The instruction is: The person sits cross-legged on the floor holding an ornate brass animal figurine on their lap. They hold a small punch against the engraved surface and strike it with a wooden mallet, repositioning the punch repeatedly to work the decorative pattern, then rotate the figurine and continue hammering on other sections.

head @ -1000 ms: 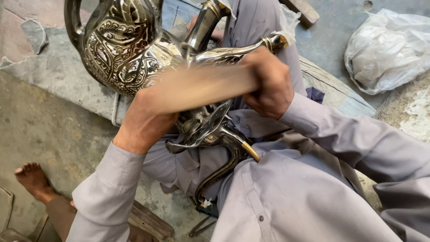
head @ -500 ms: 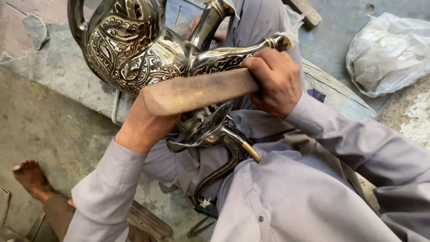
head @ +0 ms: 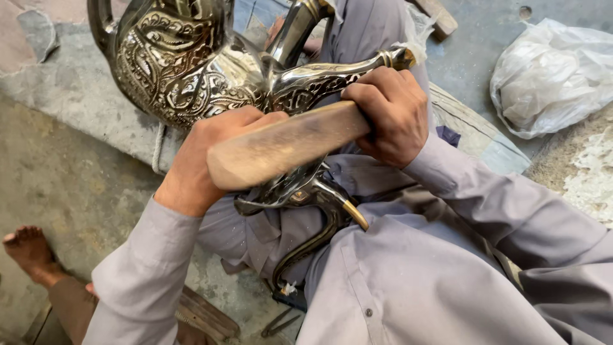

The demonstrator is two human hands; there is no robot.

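Silvery engraved pot [head: 172, 64] upper left, shiny scrollwork, both left hand [head: 211, 156] and right hand [head: 389, 115] clamped on wooden handle [head: 287, 144] at centre

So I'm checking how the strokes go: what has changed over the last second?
The wooden handle was a motion blur a second ago and is now sharp, lying slightly lower across the engraved metal pot. Left hand and right hand keep their grip on its two ends. Pot, lap and white bag stayed put.

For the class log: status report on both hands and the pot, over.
Left hand and right hand both gripping wooden handle. Ornate engraved silver metal pot against lap. Nothing blocking.
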